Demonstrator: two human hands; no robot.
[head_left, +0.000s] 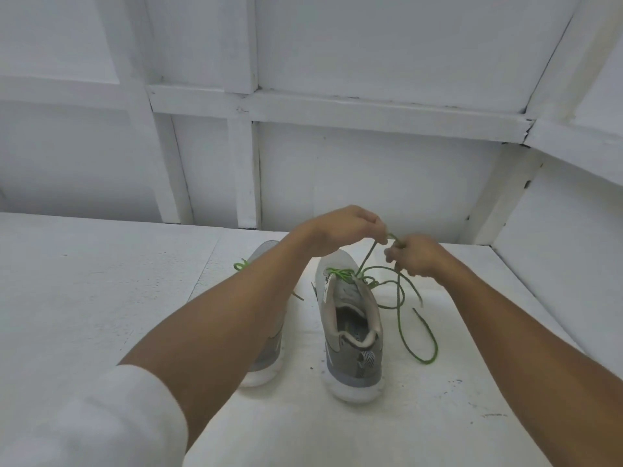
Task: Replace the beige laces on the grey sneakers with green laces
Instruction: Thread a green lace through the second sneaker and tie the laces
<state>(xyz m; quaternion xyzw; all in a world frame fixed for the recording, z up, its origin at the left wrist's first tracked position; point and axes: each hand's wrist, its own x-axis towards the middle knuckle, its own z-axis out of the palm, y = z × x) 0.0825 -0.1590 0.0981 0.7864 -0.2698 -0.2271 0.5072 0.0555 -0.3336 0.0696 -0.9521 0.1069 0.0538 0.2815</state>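
While both hands' fingers [381, 230] pinch the green lace [401, 298], the right sneaker [350, 332] is threaded; knotting remains.

Two grey sneakers [350, 332] stand heels-near, side by side, green lace [399, 298] threaded, ends trailing right.

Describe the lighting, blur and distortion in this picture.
Head view: flat, even light, no glare, barely any shadow by the sneakers; wide lens bends the wall beams; left hand, right hand and green lace slightly soft; white sleeve blurred.
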